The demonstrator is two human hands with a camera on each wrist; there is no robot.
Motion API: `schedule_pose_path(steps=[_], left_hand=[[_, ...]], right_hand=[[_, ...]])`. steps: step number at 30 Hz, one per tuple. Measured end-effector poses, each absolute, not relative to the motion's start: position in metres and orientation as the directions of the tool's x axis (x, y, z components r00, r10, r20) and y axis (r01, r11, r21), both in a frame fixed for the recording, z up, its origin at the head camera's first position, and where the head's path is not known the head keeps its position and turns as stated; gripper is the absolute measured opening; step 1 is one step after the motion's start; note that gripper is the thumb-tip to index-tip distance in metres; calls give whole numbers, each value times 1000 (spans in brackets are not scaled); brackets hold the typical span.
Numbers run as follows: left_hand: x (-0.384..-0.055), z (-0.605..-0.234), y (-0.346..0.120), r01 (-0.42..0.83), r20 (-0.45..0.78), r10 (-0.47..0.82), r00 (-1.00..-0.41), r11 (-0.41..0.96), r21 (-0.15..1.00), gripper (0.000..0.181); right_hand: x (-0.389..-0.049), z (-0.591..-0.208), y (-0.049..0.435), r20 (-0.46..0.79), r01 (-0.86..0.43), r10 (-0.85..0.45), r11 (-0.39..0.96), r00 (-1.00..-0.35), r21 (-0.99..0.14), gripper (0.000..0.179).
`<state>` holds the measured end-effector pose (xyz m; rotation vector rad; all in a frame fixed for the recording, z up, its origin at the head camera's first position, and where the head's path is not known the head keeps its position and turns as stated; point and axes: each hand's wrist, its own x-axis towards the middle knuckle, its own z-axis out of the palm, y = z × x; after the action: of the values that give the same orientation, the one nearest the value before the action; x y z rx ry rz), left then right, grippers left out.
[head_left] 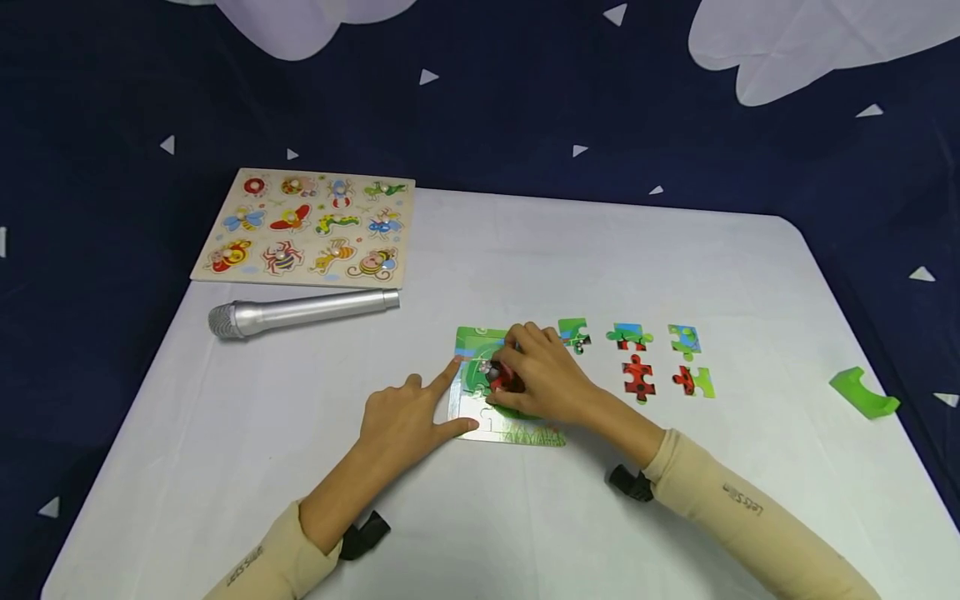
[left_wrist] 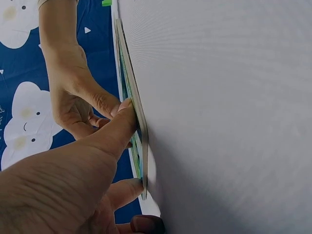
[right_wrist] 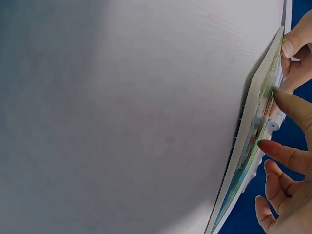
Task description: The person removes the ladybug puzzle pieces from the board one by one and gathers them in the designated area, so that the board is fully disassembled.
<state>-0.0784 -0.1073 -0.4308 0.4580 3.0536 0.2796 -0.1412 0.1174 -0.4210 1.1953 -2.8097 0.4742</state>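
A small jigsaw board (head_left: 468, 429) with a green border lies on the white table, partly filled with pieces of a ladybug picture. My left hand (head_left: 401, 421) touches its left side, thumb and index finger extended and spread apart. Over the board, my right hand (head_left: 551, 375) holds a red and black puzzle piece (head_left: 498, 379) between thumb and index finger, its other fingers curled. The right wrist view shows the right fingertips (right_wrist: 265, 145) low against the board (right_wrist: 258, 87). My right hand hides much of the board's right half.
Several loose puzzle pieces (head_left: 639, 379) lie right of the board. A wooden insect peg puzzle (head_left: 307, 229) occupies the far left corner, with a silver microphone (head_left: 315, 312) in front. A green curved block (head_left: 864, 393) lies near the right edge.
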Motion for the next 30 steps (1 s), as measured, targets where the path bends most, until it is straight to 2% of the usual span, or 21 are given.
schedule_pose_path(steps=[6, 14, 17, 21, 30], left_hand=[[-78, -431, -107, 282, -24, 292, -956, 940, 192, 89], [-78, -432, -107, 294, 2, 299, -954, 936, 192, 88], [-77, -432, -107, 291, 0, 297, -955, 934, 205, 88], [-77, -433, -106, 281, -18, 292, -956, 934, 221, 88], [-77, -431, -107, 274, -31, 290, -957, 931, 240, 88]], right_hand=[[-141, -418, 112, 162, -719, -702, 660, -693, -217, 34], [-147, -403, 99, 70, -771, -769, 636, -635, -7, 24], [-150, -401, 97, 35, -790, -790, 613, -612, 26, 25], [-154, -404, 102, 41, -807, -807, 590, -589, 18, 27], [-153, -398, 150, 191, -843, -824, 535, -534, -53, 27]])
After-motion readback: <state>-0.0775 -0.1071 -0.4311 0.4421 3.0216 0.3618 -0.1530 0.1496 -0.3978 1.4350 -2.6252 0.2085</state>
